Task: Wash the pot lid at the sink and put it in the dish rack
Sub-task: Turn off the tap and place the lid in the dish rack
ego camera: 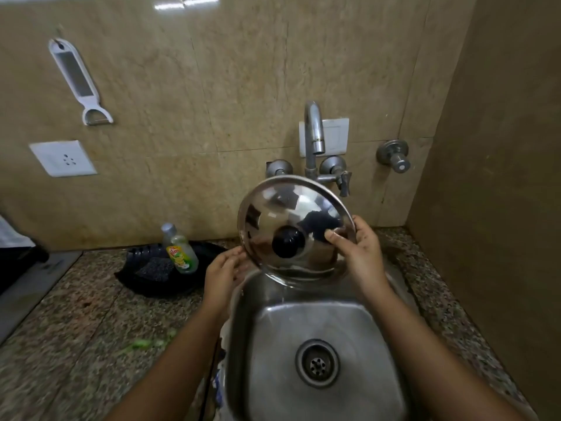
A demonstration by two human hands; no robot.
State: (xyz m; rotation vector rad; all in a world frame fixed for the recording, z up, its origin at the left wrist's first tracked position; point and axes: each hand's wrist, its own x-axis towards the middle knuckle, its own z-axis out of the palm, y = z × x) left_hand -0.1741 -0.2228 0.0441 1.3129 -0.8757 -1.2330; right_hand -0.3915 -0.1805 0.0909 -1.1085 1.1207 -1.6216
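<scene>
While the lid (pixel 296 229) hangs tilted over the far end of the sink (pixel 315 344), just below the tap (pixel 314 132), its whole weight seems to rest on the right hand (pixel 361 253). That hand is closed on the rim at about 3 o'clock, thumb pressed on the shiny top face and the other digits hidden behind the steel. The left hand (pixel 223 268) sits at about 8 o'clock of the lid, half curled and holding nothing; its tips are at the rim, though I cannot tell whether they touch it. The black knob (pixel 287 241) faces the camera, low and left of the lid's centre.

No water shows at the spout, and the thumb looks wet. A wet pinch on a thin polished rim is the likeliest weak point: the lid could pivot around the thumb and drop into the basin, clanging on the steel or chipping the knob. Bringing the left hand on firmly, or taking the knob, would guard against that.

The soap bottle (pixel 180 250) lies on a dark tray (pixel 158 278) at 9 o'clock of the lid, on the table (pixel 76 329). A careless swing of the lid leftward could knock it off. No dish rack is clearly in view, so the carry may mean turning away, dripping on the table and perhaps losing grip.
</scene>
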